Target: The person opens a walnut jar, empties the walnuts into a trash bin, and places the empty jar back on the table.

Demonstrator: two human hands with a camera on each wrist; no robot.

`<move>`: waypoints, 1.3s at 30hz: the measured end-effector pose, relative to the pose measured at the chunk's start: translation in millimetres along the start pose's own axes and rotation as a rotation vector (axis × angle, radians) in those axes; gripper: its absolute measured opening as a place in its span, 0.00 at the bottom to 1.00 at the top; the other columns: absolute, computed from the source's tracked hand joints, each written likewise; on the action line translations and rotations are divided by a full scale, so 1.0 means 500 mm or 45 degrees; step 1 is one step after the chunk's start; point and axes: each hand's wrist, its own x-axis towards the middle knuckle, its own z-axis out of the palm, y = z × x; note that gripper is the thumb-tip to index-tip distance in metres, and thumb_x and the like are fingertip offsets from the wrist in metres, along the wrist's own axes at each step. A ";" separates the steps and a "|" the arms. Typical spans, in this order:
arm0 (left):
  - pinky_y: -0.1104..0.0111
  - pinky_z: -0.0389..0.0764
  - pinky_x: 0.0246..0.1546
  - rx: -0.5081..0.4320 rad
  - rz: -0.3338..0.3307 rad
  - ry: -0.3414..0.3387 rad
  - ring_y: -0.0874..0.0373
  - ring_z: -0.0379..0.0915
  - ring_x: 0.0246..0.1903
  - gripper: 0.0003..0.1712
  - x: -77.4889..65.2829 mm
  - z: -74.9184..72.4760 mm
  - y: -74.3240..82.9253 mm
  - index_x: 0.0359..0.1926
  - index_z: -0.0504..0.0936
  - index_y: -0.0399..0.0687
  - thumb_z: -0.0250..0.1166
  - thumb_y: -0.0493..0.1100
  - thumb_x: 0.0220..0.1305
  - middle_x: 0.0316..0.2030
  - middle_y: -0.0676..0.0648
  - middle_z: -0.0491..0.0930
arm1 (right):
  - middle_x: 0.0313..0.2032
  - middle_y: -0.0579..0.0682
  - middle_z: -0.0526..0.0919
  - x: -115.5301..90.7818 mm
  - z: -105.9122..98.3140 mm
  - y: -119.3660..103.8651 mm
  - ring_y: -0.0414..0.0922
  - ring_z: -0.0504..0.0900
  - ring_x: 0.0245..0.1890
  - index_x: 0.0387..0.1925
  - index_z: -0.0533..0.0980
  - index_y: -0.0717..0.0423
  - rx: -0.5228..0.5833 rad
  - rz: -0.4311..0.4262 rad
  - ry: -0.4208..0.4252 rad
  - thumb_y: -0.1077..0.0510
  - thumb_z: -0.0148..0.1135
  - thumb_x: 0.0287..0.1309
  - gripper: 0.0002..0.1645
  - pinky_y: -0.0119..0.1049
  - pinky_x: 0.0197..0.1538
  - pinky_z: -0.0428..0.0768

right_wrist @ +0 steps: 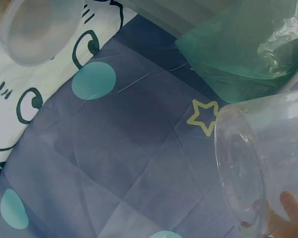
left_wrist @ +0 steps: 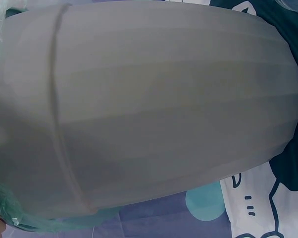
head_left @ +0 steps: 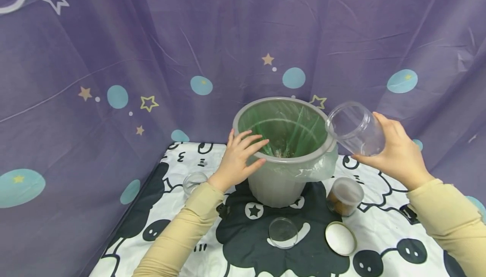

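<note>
My right hand (head_left: 402, 152) grips a clear jar (head_left: 357, 129) around its base end, beside the right rim of the grey trash bin (head_left: 275, 190). The jar lies tilted, its mouth turned toward the bin, and no contents show in it. In the right wrist view, the fingers (right_wrist: 285, 218) show through the jar's clear wall (right_wrist: 287, 129). A thin green bag (head_left: 319, 167) lines the bin and folds over its rim; small bits lie at the bottom. At the near left rim, my left hand (head_left: 241, 159) rests with fingers spread and fairly straight over the opening.
Right of the bin stands a jar with brown contents (head_left: 345, 197). In front lie a clear round lid (head_left: 282, 232) and a white lid with a gold edge (head_left: 340, 238). Another clear container (head_left: 194, 183) sits left, partly behind my left wrist. A purple curtain (head_left: 235, 28) hangs behind.
</note>
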 end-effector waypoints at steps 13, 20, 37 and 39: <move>0.35 0.43 0.65 -0.002 0.001 0.005 0.46 0.58 0.65 0.37 0.000 0.001 0.002 0.62 0.74 0.56 0.35 0.70 0.68 0.59 0.47 0.73 | 0.51 0.70 0.69 -0.037 0.018 0.018 0.65 0.69 0.48 0.70 0.56 0.51 0.117 0.125 -0.004 0.56 0.83 0.21 0.69 0.64 0.40 0.67; 0.35 0.42 0.66 -0.017 0.003 0.022 0.47 0.58 0.66 0.37 0.002 0.002 0.003 0.61 0.74 0.55 0.35 0.70 0.68 0.58 0.46 0.73 | 0.51 0.71 0.69 -0.058 0.029 0.027 0.65 0.68 0.48 0.70 0.55 0.53 0.166 0.159 0.016 0.58 0.82 0.21 0.69 0.63 0.44 0.66; 0.35 0.42 0.65 -0.012 0.002 0.034 0.46 0.58 0.66 0.38 0.001 0.004 0.002 0.61 0.74 0.54 0.35 0.70 0.68 0.58 0.47 0.73 | 0.60 0.67 0.67 -0.130 0.060 0.069 0.65 0.64 0.57 0.71 0.53 0.53 0.320 0.351 0.049 0.60 0.82 0.25 0.69 0.55 0.58 0.62; 0.35 0.42 0.66 -0.014 -0.002 0.032 0.46 0.58 0.66 0.38 0.001 0.003 0.002 0.61 0.74 0.54 0.35 0.70 0.68 0.58 0.47 0.73 | 0.61 0.68 0.66 -0.141 0.063 0.074 0.65 0.64 0.57 0.72 0.51 0.52 0.327 0.386 0.051 0.60 0.82 0.26 0.70 0.53 0.60 0.61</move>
